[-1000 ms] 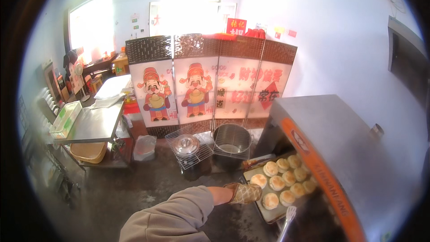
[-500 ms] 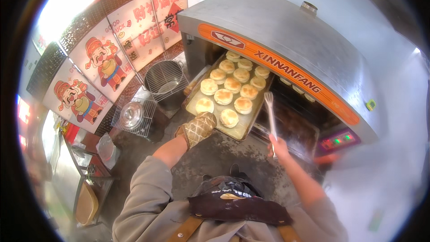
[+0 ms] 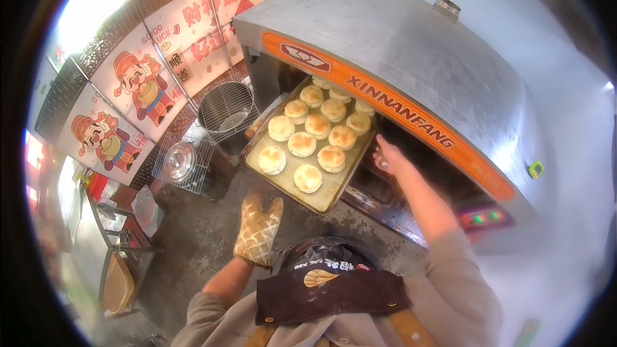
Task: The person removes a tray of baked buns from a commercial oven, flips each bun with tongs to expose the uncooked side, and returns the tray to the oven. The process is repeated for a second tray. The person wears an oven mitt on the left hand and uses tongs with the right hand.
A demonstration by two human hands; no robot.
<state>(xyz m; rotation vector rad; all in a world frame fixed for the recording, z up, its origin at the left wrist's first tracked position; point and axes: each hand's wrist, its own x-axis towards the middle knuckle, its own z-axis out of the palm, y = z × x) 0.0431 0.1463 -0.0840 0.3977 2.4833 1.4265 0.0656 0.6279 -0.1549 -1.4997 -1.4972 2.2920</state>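
A metal baking tray (image 3: 262, 176) of round, golden-topped buns (image 3: 317, 126) sticks out of the oven mouth, its far end still inside. My left hand (image 3: 258, 231), in a quilted brown oven mitt, is apart from the tray's near edge. The mitt's thumb and finger part are spread, with nothing in it. At the oven opening, right of the tray, my right hand (image 3: 393, 158) is closed around the metal tongs (image 3: 384, 164). Only a small end of them shows by my fingers; the rest is hidden.
The steel oven (image 3: 379, 32) has an orange front strip and a lit control panel (image 3: 485, 217) at right. Left of it stands a large pot (image 3: 226, 112) with a wire rack on top. A glass lid (image 3: 180, 160) lies on another rack. A shelf unit (image 3: 132, 250) stands further left.
My mitted left hand has left the tray and drawn back toward me. My right hand has moved up to the oven mouth with the tongs. The tray sits slightly further out.
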